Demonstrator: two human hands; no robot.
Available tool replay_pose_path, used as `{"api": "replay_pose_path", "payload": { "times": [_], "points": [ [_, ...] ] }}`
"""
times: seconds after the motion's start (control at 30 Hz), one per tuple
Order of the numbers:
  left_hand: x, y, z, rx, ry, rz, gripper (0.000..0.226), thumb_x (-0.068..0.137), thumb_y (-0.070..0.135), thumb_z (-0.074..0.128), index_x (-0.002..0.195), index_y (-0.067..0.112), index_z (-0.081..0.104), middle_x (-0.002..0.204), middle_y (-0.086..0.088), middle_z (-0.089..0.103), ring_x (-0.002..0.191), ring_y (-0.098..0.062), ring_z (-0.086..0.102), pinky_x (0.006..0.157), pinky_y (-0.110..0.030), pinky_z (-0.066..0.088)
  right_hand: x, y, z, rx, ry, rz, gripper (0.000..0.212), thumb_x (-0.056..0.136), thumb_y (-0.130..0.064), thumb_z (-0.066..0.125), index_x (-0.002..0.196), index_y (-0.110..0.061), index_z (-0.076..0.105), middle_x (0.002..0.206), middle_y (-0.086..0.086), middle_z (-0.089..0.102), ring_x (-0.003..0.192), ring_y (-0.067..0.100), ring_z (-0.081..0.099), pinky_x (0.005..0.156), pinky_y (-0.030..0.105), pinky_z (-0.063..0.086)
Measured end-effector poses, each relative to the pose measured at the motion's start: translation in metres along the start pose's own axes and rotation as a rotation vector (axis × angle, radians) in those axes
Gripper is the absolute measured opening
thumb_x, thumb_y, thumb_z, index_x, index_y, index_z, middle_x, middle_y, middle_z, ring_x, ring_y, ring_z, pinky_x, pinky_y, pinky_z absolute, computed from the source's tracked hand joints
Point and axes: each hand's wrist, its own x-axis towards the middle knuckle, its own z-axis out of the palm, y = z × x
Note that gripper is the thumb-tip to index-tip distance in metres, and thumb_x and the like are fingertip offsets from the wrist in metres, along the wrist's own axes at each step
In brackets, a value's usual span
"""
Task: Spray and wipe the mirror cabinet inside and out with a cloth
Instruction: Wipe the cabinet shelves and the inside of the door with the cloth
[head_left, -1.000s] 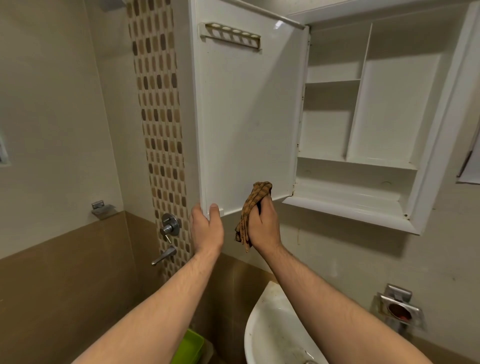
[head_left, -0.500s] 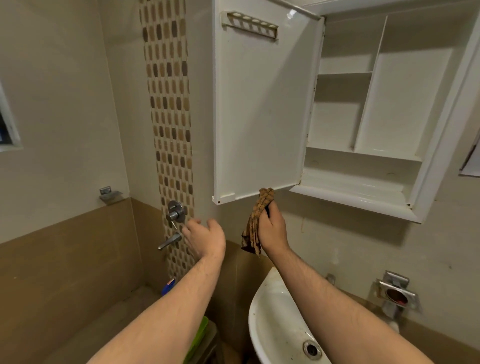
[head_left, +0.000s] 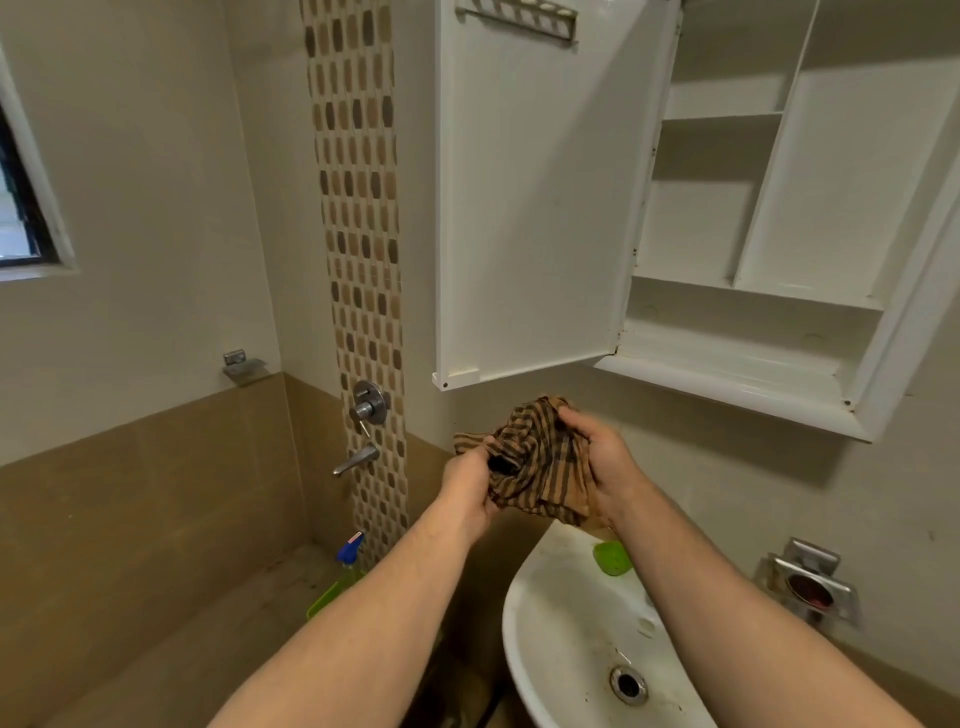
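— What are the hands up to?
— Both have hold of the cloth (head_left: 537, 462). The left hand (head_left: 470, 486) has its fingers curled into one edge, and the right hand (head_left: 605, 462) pinches the other side. It's a bunched brown cloth with dark stripes, held above the white basin (head_left: 566, 634), just under the open door (head_left: 530, 208) of the mirror cabinet (head_left: 727, 371).
— Any writing?
— The spray bottle (head_left: 349, 551) by the mosaic strip (head_left: 358, 208) has a blue head, but its label is too small to read. The cabinet is glossy white inside, with shelves and dividers.

Cloth (head_left: 540, 467) below cabinet (head_left: 779, 364); above basin (head_left: 566, 623).
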Motion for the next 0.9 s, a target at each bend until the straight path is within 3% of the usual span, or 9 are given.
{"api": "replay_pose_path", "payload": {
  "times": [0.1, 0.17, 0.23, 0.3, 0.47, 0.6, 0.7, 0.77, 0.9],
  "points": [
    [0.002, 0.005, 0.002, 0.161, 0.152, 0.159, 0.03, 0.104, 0.028, 0.059, 0.123, 0.006, 0.061, 0.094, -0.002, 0.071, 0.084, -0.014, 0.068, 0.063, -0.025, 0.055, 0.003, -0.001, -0.021, -0.228, 0.15, -0.052, 0.028, 0.099, -0.012, 0.061, 0.124, -0.002, 0.068, 0.107, 0.018, 0.078, 0.097, 0.032, 0.077, 0.081, 0.044, 0.062],
    [0.006, 0.005, 0.002, 0.154, 0.18, 0.207, 0.03, 0.104, 0.03, 0.058, 0.122, 0.006, 0.06, 0.096, -0.002, 0.07, 0.086, -0.013, 0.066, 0.065, -0.024, 0.051, 0.002, -0.003, -0.035, -0.198, 0.167, -0.067, 0.027, 0.097, -0.008, 0.06, 0.122, 0.0, 0.068, 0.104, 0.019, 0.078, 0.092, 0.031, 0.078, 0.071, 0.039, 0.062],
    [0.007, 0.003, 0.001, 0.129, 0.185, 0.21, 0.029, 0.104, 0.033, 0.057, 0.118, 0.008, 0.063, 0.101, -0.006, 0.074, 0.087, -0.018, 0.07, 0.063, -0.027, 0.054, 0.003, 0.001, -0.05, 0.009, 0.118, -0.055, 0.031, 0.095, -0.005, 0.059, 0.124, 0.0, 0.067, 0.112, 0.024, 0.075, 0.099, 0.036, 0.076, 0.076, 0.045, 0.063],
    [0.005, -0.001, 0.003, 0.107, 0.18, 0.18, 0.026, 0.105, 0.036, 0.055, 0.114, 0.013, 0.063, 0.104, -0.008, 0.075, 0.081, -0.019, 0.071, 0.051, -0.025, 0.051, 0.005, 0.011, -0.06, -0.025, 0.155, -0.024, 0.031, 0.096, -0.006, 0.057, 0.125, -0.003, 0.067, 0.113, 0.022, 0.075, 0.104, 0.037, 0.074, 0.089, 0.051, 0.061],
    [0.007, -0.019, 0.003, -0.001, 0.144, 0.059, 0.03, 0.105, 0.032, 0.055, 0.124, 0.008, 0.059, 0.114, -0.016, 0.072, 0.1, -0.03, 0.073, 0.085, -0.044, 0.061, 0.006, 0.042, -0.069, -0.403, 0.353, -0.034, 0.02, 0.099, -0.011, 0.062, 0.118, -0.011, 0.07, 0.1, 0.011, 0.078, 0.092, 0.027, 0.076, 0.078, 0.038, 0.062],
    [0.007, -0.024, 0.016, -0.031, 0.061, 0.073, 0.034, 0.106, 0.03, 0.053, 0.123, 0.0, 0.059, 0.111, -0.022, 0.073, 0.092, -0.034, 0.075, 0.072, -0.042, 0.061, -0.007, 0.054, -0.057, -0.724, 0.255, -0.106, 0.019, 0.096, -0.037, 0.063, 0.106, -0.025, 0.073, 0.104, 0.004, 0.078, 0.091, 0.021, 0.074, 0.08, 0.043, 0.063],
    [0.011, -0.027, 0.02, 0.022, 0.035, 0.101, 0.031, 0.106, 0.029, 0.054, 0.119, 0.002, 0.063, 0.101, -0.018, 0.076, 0.086, -0.032, 0.076, 0.072, -0.041, 0.06, -0.019, 0.065, -0.053, -1.234, 0.299, -0.3, 0.049, 0.093, -0.046, 0.062, 0.139, -0.032, 0.056, 0.135, -0.002, 0.057, 0.117, 0.016, 0.059, 0.102, 0.039, 0.052],
    [0.013, -0.03, 0.021, 0.098, 0.027, 0.124, 0.03, 0.106, 0.028, 0.055, 0.115, 0.001, 0.065, 0.094, -0.016, 0.076, 0.083, -0.031, 0.076, 0.073, -0.041, 0.06, -0.026, 0.067, -0.052, -1.268, 0.264, -0.496, 0.059, 0.093, -0.037, 0.066, 0.149, -0.035, 0.047, 0.142, -0.005, 0.047, 0.125, 0.012, 0.049, 0.104, 0.031, 0.047],
    [0.016, -0.033, 0.014, 0.16, 0.12, 0.185, 0.031, 0.105, 0.03, 0.055, 0.109, 0.001, 0.066, 0.103, -0.019, 0.074, 0.093, -0.034, 0.074, 0.09, -0.048, 0.06, -0.031, 0.067, -0.057, -1.117, 0.28, -0.63, 0.024, 0.094, -0.018, 0.066, 0.114, -0.028, 0.077, 0.103, -0.016, 0.073, 0.096, 0.003, 0.066, 0.085, 0.027, 0.054]
  ]
}}
